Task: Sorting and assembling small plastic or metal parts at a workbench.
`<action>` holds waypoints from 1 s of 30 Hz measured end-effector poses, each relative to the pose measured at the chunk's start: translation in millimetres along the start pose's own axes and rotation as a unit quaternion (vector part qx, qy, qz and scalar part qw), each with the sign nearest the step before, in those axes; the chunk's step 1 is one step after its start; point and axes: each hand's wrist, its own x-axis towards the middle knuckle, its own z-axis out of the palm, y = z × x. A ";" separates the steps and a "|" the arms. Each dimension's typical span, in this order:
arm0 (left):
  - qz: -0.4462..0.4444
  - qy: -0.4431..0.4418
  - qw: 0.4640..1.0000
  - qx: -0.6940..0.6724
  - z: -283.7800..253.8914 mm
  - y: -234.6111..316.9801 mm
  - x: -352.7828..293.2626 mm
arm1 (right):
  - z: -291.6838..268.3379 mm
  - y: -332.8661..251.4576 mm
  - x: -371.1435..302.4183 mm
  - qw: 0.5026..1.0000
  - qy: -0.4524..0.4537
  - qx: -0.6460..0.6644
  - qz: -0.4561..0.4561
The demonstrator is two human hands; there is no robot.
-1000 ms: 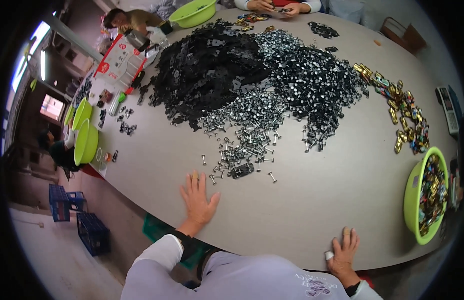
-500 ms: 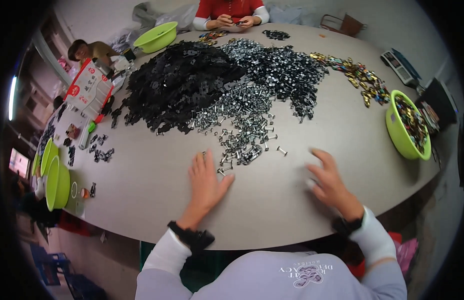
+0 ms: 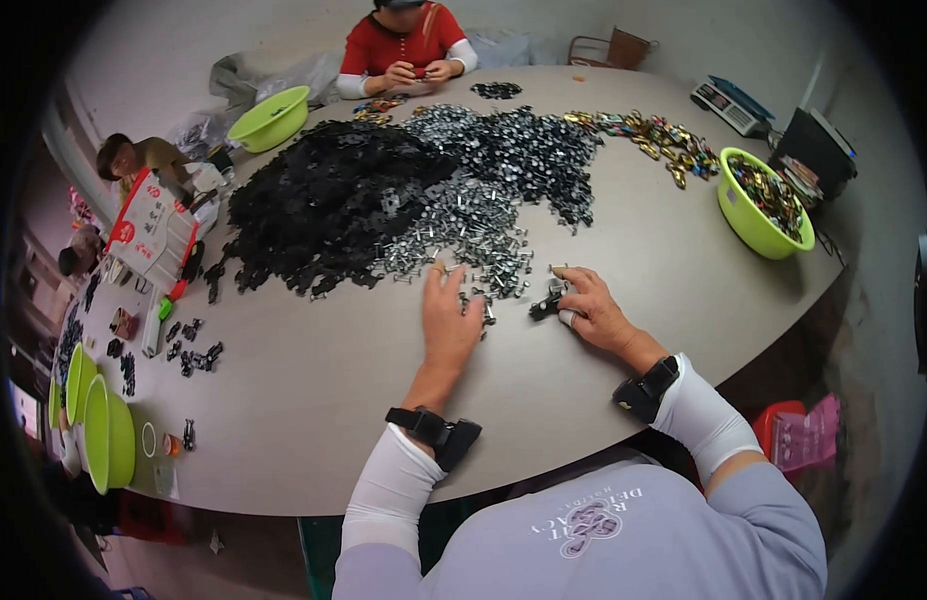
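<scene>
My right hand [image 3: 596, 314] has closed its thumb and fingers on a small black toy-car chassis [image 3: 549, 303], just off the edge of the heap. My left hand [image 3: 451, 318] reaches to the near edge of a pile of metal axles with small dark wheels [image 3: 484, 225]; its fingers are spread, with nothing clearly held in them. A few loose axles lie close to its thumb. Behind, a large mound of flat black plastic chassis parts [image 3: 324, 205] adjoins the axles.
Gold and coloured small parts [image 3: 664, 145] lie at the far right. A lime-green basin [image 3: 799, 240] filled with similar parts stands near a scale [image 3: 729, 108]. On the left are a white-and-red box [image 3: 149, 235] and green basins [image 3: 109, 440]. A person in red [image 3: 404, 50] sits across the table.
My left hand has moved forward to the axle pile. The right hand, spread and holding nothing before, has come left and taken hold of the black chassis. The view has shifted.
</scene>
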 end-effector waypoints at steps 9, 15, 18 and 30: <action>0.095 -0.090 0.989 0.063 23.7 61.6 -5.2 | -6.0 -2.5 0.0 0.997 -0.036 0.058 -0.033; 0.007 -0.072 0.997 -0.020 41.6 67.7 -9.0 | -7.9 -7.8 0.5 0.933 0.055 0.332 0.131; -0.194 -0.106 0.950 -0.221 40.0 65.8 -9.0 | -18.0 16.8 1.5 0.958 0.060 0.232 0.155; -0.468 -0.128 0.734 -0.476 23.3 71.3 -6.1 | -28.3 35.9 3.5 0.986 -0.023 0.159 0.050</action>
